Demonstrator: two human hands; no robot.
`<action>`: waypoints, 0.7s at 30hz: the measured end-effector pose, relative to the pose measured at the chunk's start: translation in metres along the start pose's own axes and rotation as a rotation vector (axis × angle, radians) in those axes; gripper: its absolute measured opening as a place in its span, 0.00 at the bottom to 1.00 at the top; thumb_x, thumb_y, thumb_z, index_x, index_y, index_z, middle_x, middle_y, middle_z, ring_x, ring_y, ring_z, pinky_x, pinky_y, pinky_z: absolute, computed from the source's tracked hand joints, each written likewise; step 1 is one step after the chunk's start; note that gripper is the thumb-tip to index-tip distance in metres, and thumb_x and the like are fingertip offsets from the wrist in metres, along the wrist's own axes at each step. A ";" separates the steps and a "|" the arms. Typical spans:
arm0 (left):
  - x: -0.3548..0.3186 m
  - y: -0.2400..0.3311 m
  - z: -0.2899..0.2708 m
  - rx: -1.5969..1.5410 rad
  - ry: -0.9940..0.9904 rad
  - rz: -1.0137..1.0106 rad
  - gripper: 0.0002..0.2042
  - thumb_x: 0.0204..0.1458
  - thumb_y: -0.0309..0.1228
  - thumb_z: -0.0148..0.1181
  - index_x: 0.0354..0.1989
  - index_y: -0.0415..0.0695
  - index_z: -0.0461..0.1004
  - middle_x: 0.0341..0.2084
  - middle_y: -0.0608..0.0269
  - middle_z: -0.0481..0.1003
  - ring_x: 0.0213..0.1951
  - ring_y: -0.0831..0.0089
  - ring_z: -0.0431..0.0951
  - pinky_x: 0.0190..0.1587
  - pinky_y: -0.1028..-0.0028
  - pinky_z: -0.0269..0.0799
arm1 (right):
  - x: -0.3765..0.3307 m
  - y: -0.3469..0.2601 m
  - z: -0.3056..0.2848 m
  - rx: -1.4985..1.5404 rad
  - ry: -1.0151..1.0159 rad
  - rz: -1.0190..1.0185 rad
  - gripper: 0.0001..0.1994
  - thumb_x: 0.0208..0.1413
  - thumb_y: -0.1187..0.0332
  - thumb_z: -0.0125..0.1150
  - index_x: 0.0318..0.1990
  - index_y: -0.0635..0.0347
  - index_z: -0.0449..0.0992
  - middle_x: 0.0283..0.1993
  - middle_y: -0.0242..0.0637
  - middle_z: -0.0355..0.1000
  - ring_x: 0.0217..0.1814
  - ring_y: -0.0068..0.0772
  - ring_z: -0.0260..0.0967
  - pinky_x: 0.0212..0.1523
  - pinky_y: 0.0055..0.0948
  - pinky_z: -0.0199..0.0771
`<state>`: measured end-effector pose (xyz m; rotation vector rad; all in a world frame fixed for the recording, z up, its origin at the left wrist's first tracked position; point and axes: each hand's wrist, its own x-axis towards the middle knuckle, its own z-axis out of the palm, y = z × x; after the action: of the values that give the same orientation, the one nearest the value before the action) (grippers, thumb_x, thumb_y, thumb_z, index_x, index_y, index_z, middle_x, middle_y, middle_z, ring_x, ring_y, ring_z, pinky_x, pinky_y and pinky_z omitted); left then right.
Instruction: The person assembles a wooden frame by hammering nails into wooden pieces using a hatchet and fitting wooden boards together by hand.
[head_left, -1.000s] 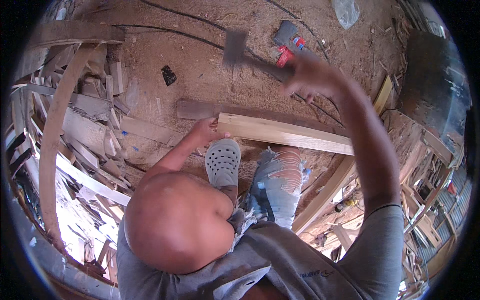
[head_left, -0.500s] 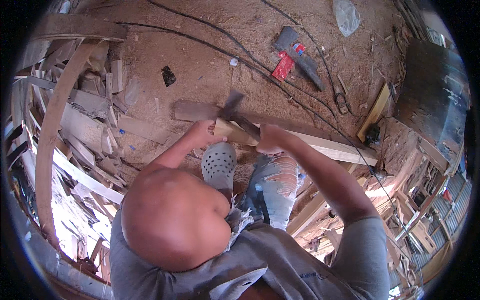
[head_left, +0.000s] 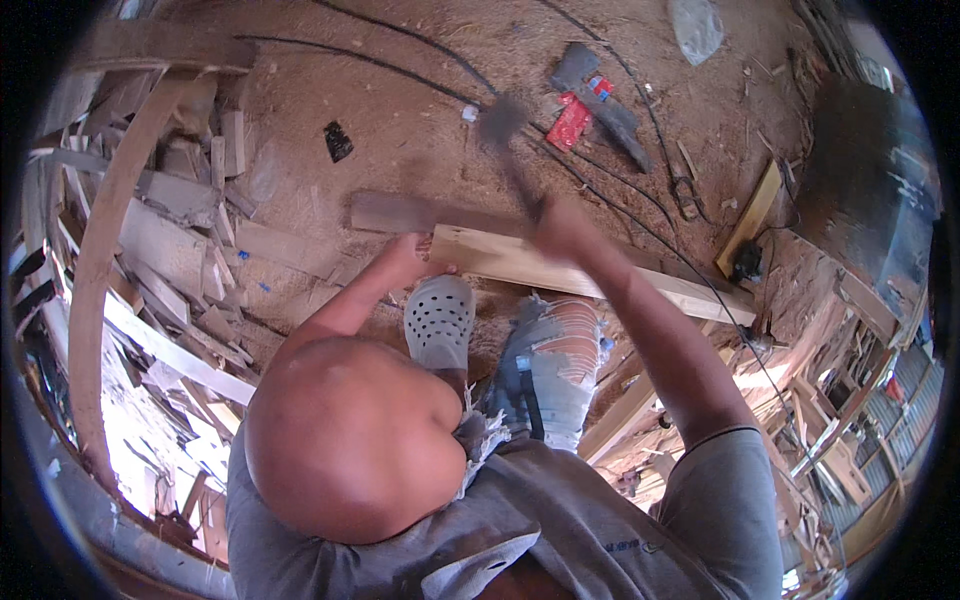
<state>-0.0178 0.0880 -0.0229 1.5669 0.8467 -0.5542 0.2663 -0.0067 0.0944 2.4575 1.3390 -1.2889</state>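
Observation:
My left hand [head_left: 408, 259] grips the near left end of a pale squared wooden beam [head_left: 490, 254]; its fingers are partly hidden by the wood. The beam lies across in front of me, slanting toward the right. Closed round a handle, my right hand [head_left: 566, 232] is above the beam and blurred by motion. That handle belongs to a hatchet-like tool [head_left: 518, 172] with a dark head, raised clear of the wood; blur hides its exact shape. Behind the beam lies a darker brown plank [head_left: 385, 212]. My shoe [head_left: 440, 318], grey with holes, rests close to the beam's left end.
Black cables [head_left: 400, 67] run over the sawdust-covered ground. Beyond the beam lie a red packet [head_left: 569, 122] and a dark grey piece [head_left: 620, 138]. Scrap wood [head_left: 165, 245] is heaped at left. A dark panel [head_left: 855, 160] and a yellowish board [head_left: 750, 220] are at right.
My right hand has lifted the tool up and away from the beam's left end, toward the far side and right. My left hand stays at the beam's end.

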 end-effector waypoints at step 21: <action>0.004 0.004 -0.002 0.470 0.104 0.467 0.25 0.53 0.42 0.76 0.57 0.43 0.81 0.55 0.51 0.83 0.59 0.47 0.79 0.64 0.54 0.73 | 0.006 0.142 0.104 0.038 0.236 0.068 0.29 0.54 0.49 0.72 0.56 0.63 0.79 0.44 0.52 0.83 0.49 0.55 0.83 0.51 0.46 0.82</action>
<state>-0.0130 0.0901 -0.0231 2.1581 0.4099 -0.3436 0.3031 -0.1339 -0.0224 2.7260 1.2741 -1.0457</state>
